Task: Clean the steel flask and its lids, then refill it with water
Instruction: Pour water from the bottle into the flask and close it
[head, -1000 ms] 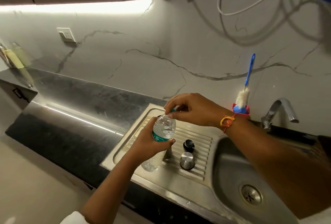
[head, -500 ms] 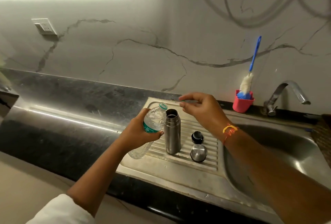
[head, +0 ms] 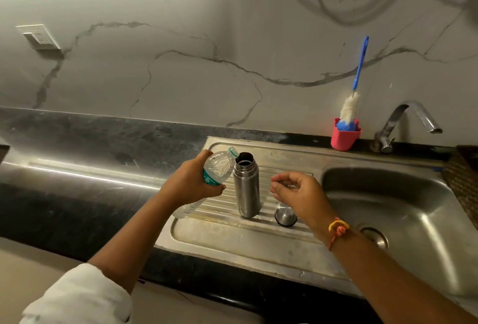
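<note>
1. A person's left hand (head: 191, 184) grips a clear plastic water bottle (head: 216, 168) around its green label. The bottle is tilted, with its neck just beside the flask's rim. Its base is hidden behind the wrist, and whether water is flowing cannot be made out.
2. The steel flask (head: 246, 186) stands upright on the ribbed drainboard (head: 232, 241). It has a brushed silver body and its dark mouth is uncovered.
3. The right hand (head: 297, 191) hovers beside the flask with its fingers curled and its thumb near the forefinger. Whether they pinch anything cannot be told.
4. A rounded steel lid (head: 285, 216) sits on the drainboard, partly covered by that hand.
5. The sink basin (head: 388, 194) lies to the right, its drain half hidden by the forearm.
6. A blue-handled bottle brush (head: 354, 96) stands in a pink cup (head: 345, 138) near the tap (head: 408, 121).
</note>
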A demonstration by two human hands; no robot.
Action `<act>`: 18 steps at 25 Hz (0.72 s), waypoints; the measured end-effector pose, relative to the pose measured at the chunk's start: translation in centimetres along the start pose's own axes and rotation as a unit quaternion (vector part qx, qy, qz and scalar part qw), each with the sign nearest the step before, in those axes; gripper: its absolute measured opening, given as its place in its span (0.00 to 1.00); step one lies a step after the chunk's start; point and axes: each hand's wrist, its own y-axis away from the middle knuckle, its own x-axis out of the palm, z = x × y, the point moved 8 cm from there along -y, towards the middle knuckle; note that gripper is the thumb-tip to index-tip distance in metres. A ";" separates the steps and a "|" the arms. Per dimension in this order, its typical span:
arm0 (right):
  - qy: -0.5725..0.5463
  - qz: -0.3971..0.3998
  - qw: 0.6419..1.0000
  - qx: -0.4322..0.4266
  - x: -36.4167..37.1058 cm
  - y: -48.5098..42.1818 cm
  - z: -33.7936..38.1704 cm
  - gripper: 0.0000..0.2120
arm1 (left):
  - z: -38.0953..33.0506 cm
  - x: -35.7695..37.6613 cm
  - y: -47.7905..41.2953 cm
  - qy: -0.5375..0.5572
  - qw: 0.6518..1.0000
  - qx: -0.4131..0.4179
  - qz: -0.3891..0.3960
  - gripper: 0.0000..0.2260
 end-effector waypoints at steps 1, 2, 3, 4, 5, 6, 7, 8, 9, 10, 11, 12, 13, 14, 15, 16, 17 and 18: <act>0.006 -0.001 1.000 -0.002 0.0 0.1 -0.4 0.06 | 0.0 -0.1 -0.2 -0.012 1.000 0.001 0.004 0.36; 0.013 -0.003 1.000 -0.005 0.0 0.2 -0.8 0.06 | 0.0 -0.1 -0.4 -0.025 1.000 0.003 0.008 0.36; 0.018 -0.005 1.000 -0.007 0.0 0.3 -1.2 0.06 | 0.0 -0.2 -0.5 -0.038 0.999 0.004 0.010 0.37; 0.020 -0.004 1.000 -0.006 0.0 0.5 -1.5 0.07 | 0.0 -0.2 -0.5 -0.051 0.999 0.004 0.012 0.37; 0.021 -0.001 1.000 -0.004 0.0 0.7 -1.7 0.07 | 0.0 -0.3 -0.6 -0.063 0.998 0.004 0.013 0.38; 0.025 0.002 1.000 -0.001 0.0 1.0 -1.9 0.07 | 0.0 -0.4 -0.7 -0.074 0.997 0.004 0.013 0.38; 0.032 0.003 0.999 -0.001 0.0 1.3 -2.1 0.07 | 0.1 -0.5 -0.8 -0.083 0.996 0.006 0.014 0.37; 0.041 0.003 0.999 0.000 -0.1 1.4 -2.3 0.07 | 0.1 -0.5 -0.8 -0.090 0.996 0.005 0.016 0.37; 0.052 0.002 0.999 0.001 -0.3 1.6 -2.4 0.07 | 0.2 -0.6 -0.9 -0.096 0.995 0.004 0.018 0.37; 0.057 0.000 0.998 0.002 -0.4 1.7 -2.6 0.07 | 0.2 -0.6 -1.0 -0.101 0.995 0.001 0.022 0.37; 0.057 -0.001 0.998 0.004 -0.5 1.8 -2.7 0.07 | 0.2 -0.6 -1.0 -0.104 0.994 0.000 0.025 0.37; 0.052 -0.004 0.999 0.006 -0.7 1.9 -2.8 0.06 | 0.2 -0.6 -1.0 -0.108 0.994 -0.001 0.029 0.36; 0.046 -0.009 0.999 0.008 -0.8 1.9 -2.9 0.06 | 0.1 -0.7 -1.1 -0.112 0.993 0.000 0.031 0.36; 0.044 -0.012 0.999 0.010 -0.9 2.0 -3.1 0.06 | 0.1 -0.7 -1.1 -0.118 0.992 -0.001 0.033 0.36; 0.046 -0.014 0.999 0.010 -1.1 2.2 -3.2 0.06 | 0.0 -0.8 -1.1 -0.126 0.991 -0.001 0.034 0.36; 0.052 -0.015 0.998 0.012 -1.2 2.3 -3.3 0.06 | -0.1 -0.9 -1.1 -0.134 0.990 -0.002 0.036 0.36; 0.058 -0.016 0.998 0.013 -1.3 2.5 -3.3 0.06 | -0.2 -0.9 -1.2 -0.140 0.989 -0.001 0.037 0.36; 0.060 -0.017 0.998 0.016 -1.4 2.7 -3.4 0.06 | -0.3 -0.9 -1.3 -0.146 0.989 0.000 0.037 0.37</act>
